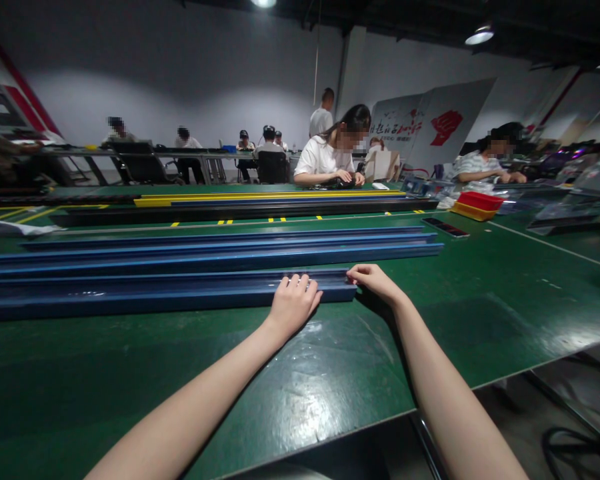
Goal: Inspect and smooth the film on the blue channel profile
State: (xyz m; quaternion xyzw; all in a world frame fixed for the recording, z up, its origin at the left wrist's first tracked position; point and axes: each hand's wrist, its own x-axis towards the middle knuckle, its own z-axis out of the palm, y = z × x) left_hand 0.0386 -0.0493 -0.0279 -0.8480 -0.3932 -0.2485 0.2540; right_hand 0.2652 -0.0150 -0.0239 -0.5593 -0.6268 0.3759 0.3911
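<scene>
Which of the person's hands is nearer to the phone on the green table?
Right. The right hand is at the blue channel's near end, left of and closer than the phone; the left hand rests farther left along it.

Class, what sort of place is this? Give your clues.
Likely a workshop or factory floor: blue rails lie on a green table, a red bin stands beyond, and people work nearby.

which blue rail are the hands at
The blue rail nearest the camera: the left hand lies on it, the right hand at its right end; neither touches the blue rails behind.
</scene>
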